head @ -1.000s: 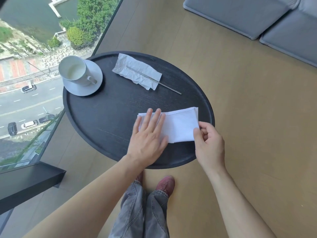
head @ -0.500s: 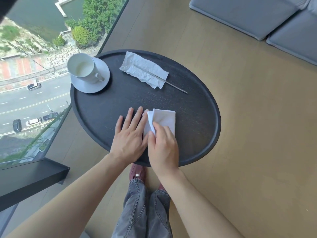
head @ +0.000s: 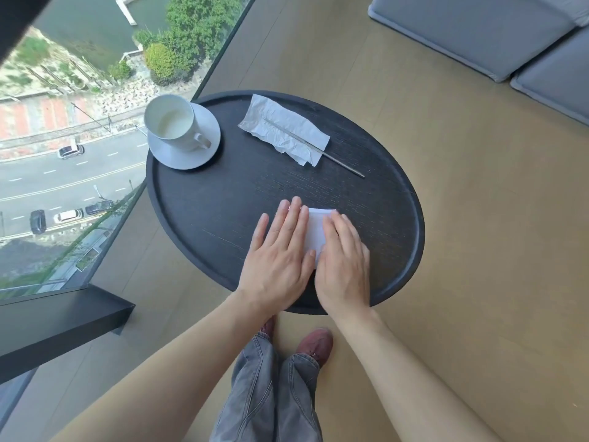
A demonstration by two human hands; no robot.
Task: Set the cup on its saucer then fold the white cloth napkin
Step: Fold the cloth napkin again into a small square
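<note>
A white cup (head: 173, 122) stands upright on its white saucer (head: 191, 154) at the far left of the round black table (head: 197, 218). The white cloth napkin (head: 315, 231) lies folded small near the table's front edge, mostly covered by my hands. My left hand (head: 277, 260) lies flat with fingers spread over its left part. My right hand (head: 344, 260) lies flat on its right part. Only a narrow strip of cloth shows between them.
A crumpled paper wrapper (head: 283, 132) with a thin metal straw (head: 338, 159) lies at the table's far side. A glass wall (head: 79, 186) runs along the left; grey cushions (head: 478, 30) sit at the back right. My legs and shoes (head: 315, 344) are below the table's front edge.
The napkin went from a wide strip to a small folded packet as my right hand brought its right end over to the left. Both hands now press flat on it.
</note>
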